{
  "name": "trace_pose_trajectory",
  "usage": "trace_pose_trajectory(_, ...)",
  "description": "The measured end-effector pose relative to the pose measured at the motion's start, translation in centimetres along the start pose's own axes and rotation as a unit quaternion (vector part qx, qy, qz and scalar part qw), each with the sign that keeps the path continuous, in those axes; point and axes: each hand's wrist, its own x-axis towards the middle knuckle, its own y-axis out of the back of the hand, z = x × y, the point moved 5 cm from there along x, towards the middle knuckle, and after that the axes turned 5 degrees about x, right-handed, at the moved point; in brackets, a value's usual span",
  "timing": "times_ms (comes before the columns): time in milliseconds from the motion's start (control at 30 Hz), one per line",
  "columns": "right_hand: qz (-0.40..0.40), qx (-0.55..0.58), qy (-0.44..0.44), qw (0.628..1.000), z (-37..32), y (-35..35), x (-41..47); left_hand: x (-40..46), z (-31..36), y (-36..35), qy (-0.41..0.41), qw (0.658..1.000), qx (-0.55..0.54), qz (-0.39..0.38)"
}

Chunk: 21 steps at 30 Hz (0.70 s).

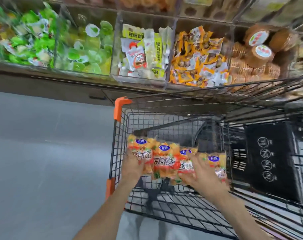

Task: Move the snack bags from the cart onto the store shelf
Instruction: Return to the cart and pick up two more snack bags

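Several orange-red snack bags [164,161] with blue oval logos lie side by side in a row inside the black wire cart [164,201]. My left hand [132,166] grips the left end of the row. My right hand [201,172] covers the right part, fingers spread over the bags. Both hands press the bags together above the cart's bottom. The store shelf [140,80] of clear bins runs across the top of the view, beyond the cart's front edge.
The shelf bins hold green packets [29,37], green jelly cups [90,49], yellow-white packets [143,49], orange packets [197,58] and brown round cakes [258,49]. The cart has orange corner guards [120,108] and a black child-seat flap [270,161]. Grey floor [47,153] lies left.
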Motion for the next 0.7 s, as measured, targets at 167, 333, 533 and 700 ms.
trace_pose_trajectory(167,-0.003,0.04,-0.005,0.999,0.4,-1.6,-0.1,0.0,1.3,-0.2,0.032,0.997,0.043,0.058)
trace_pose_trajectory(333,0.0,0.078,-0.01,0.997,0.9,-1.8,-1.0,0.6,1.7,0.2,0.059,0.997,0.018,0.04)
trace_pose_trajectory(533,0.005,0.127,-0.031,0.991,1.5,-1.9,-1.1,1.0,1.9,-0.6,0.033,0.997,-0.069,-0.017)
trace_pose_trajectory(700,0.009,0.156,-0.048,0.986,2.7,-2.5,-0.9,1.1,1.9,-0.7,-0.01,0.995,-0.091,-0.032)
